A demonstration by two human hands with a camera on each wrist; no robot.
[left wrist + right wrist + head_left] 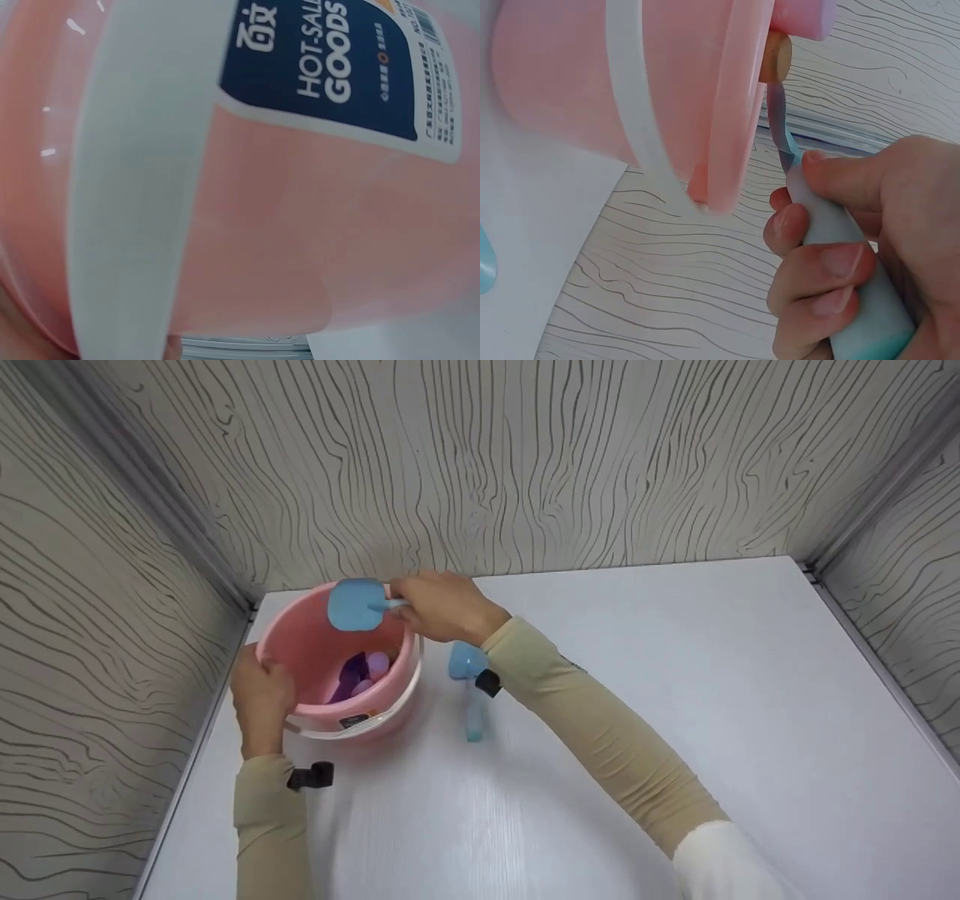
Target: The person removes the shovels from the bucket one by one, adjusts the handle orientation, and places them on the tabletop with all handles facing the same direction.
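A pink bucket (307, 645) with a white handle (139, 172) stands at the back left of the white table. My left hand (262, 690) grips its rim on the left side. Inside lie several purple and lilac pieces (379, 664). My right hand (442, 604) holds a toy shovel by its pale handle (840, 247), the light-blue blade (355, 606) tilted over the bucket's opening. In the right wrist view a small brown cylinder (777, 58) and a pink-lilac piece (810, 16) show at the rim, close to the blade.
A second light-blue toy tool (466, 661) with a teal-ended handle (474, 727) lies on the table (637, 675) right of the bucket, partly behind my right wrist. Wood-patterned walls (480, 465) stand behind and at both sides. The bucket carries a dark label (330, 75).
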